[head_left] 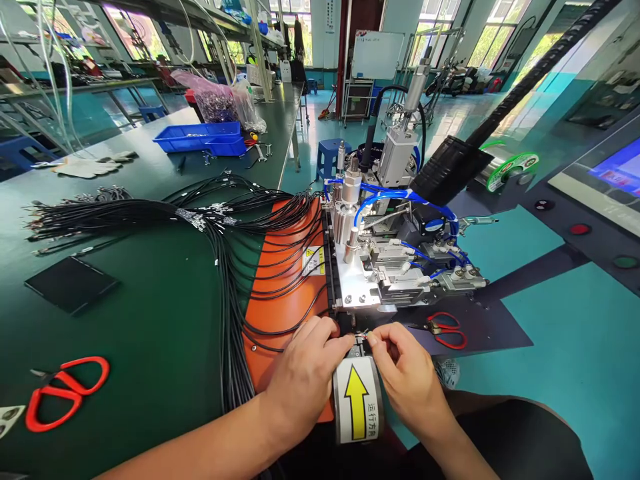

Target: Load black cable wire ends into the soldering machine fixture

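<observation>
Pinching beside the machine (350,280)

Right hand (407,367): thumb and forefinger together on a small wire end (365,335), beyond the yellow-arrow label (357,403). Left hand (311,357): fingers curled; grip cannot be told. Black cables (233,347): left, looping over orange board (285,312).

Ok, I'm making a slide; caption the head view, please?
Left hand and right hand close together in front of the machine, black cables lying to the left.
</observation>
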### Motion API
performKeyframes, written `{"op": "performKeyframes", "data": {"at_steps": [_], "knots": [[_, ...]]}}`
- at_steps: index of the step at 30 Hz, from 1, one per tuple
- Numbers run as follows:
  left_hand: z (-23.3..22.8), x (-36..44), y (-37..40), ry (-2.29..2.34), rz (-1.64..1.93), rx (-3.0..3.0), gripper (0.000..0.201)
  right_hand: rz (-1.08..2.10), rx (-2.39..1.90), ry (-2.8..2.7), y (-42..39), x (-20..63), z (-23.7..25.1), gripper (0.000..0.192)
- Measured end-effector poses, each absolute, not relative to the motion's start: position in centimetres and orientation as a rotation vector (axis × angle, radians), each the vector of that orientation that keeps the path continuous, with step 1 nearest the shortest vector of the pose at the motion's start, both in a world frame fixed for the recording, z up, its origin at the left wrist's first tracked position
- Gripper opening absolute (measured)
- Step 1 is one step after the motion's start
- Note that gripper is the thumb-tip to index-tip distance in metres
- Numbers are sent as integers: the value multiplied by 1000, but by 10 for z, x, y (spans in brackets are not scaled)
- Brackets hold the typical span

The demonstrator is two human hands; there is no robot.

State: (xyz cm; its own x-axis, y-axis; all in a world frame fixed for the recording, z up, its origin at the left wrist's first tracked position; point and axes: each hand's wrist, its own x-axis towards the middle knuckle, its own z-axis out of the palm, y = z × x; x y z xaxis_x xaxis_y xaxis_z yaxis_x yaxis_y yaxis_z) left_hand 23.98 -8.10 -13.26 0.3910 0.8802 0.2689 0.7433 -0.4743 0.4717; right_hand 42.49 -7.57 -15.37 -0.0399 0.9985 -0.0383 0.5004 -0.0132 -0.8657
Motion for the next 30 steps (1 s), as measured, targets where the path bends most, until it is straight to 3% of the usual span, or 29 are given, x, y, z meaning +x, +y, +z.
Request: {"op": "performKeyframes", "data": {"at_steps": [11,30], "knots": [[-134,240,-82,1427,701,2373,27,971,-1537,-1638,-66,424,-145,23],[-130,238,-87,1575,486,2498,17,880,-1597,-1746,-63,420,-156,31]]}}
